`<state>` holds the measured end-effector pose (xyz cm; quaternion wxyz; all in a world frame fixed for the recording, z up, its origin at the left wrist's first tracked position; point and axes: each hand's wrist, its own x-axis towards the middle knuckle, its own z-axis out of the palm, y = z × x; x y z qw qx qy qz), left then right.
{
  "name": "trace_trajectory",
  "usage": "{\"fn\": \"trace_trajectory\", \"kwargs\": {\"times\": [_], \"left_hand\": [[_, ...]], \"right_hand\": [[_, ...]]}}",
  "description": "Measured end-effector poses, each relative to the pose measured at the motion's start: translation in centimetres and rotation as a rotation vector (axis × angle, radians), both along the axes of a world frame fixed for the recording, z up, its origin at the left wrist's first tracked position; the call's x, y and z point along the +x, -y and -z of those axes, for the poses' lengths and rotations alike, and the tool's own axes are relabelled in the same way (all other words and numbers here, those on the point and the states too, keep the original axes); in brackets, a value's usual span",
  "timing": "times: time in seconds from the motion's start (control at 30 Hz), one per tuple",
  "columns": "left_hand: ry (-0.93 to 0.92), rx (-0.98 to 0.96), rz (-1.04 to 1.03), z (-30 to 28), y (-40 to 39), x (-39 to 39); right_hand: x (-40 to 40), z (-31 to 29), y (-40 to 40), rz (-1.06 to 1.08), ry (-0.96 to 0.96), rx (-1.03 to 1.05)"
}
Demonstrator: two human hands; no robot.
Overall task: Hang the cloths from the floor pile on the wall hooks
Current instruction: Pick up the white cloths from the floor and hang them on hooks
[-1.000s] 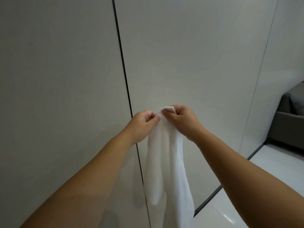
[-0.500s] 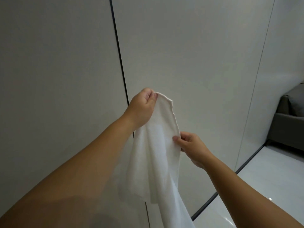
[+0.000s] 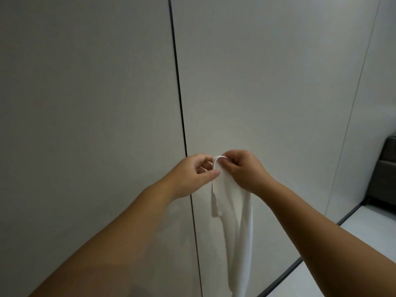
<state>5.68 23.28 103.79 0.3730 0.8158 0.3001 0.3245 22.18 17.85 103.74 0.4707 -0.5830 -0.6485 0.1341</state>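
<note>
At frame centre the white cloth (image 3: 232, 211) is pinched at its top edge by the left hand (image 3: 194, 174) and right hand (image 3: 244, 170), the rest hanging before the wall panel (image 3: 267, 82); no hook is visible; the small loop between the thumbs should be held open and taut until it is seated.

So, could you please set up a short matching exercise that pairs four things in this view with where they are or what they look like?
Things:
1. white cloth
2. left hand
3. sofa
4. dark seam

Descriptions:
A. grey, at the far right edge
B. runs vertically down the wall panels
C. hangs down, held at its top by both hands
D. pinches the cloth's top from the left side

Pairs: 1-C, 2-D, 3-A, 4-B
</note>
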Motion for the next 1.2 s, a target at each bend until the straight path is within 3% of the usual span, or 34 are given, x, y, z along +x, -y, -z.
{"fn": "trace_trajectory", "kwargs": {"times": [0.17,0.4,0.53,0.73,0.93,1.0,1.1,1.2], "left_hand": [[-0.038,0.106,-0.110,0.0,0.3,-0.4],[-0.087,0.314,-0.309,-2.1,1.0,0.3],[-0.194,0.512,-0.294,-5.2,1.3,-0.4],[-0.235,0.584,-0.451,-8.0,-0.3,-3.6],[-0.261,0.383,-0.591,-5.0,-1.9,-7.0],[-0.220,0.225,-0.475,-2.8,-2.0,-7.1],[-0.144,0.007,-0.121,0.2,-0.7,-5.8],[-0.026,-0.108,0.006,2.0,0.0,-4.3]], "right_hand": [[-0.8,-0.4,-0.4,0.030,0.078,0.030],[-1.3,1.1,0.2,0.005,0.036,0.006],[-1.3,3.6,1.0,-0.094,-0.109,-0.108],[0.4,7.8,1.3,-0.040,-0.258,-0.263],[0.3,4.8,0.5,-0.007,-0.241,-0.154],[-0.5,2.8,0.1,-0.022,-0.174,-0.119],[-2.4,0.3,-0.4,-0.082,-0.027,-0.090],[-4.1,-0.9,-0.7,-0.166,0.041,-0.104]]}}
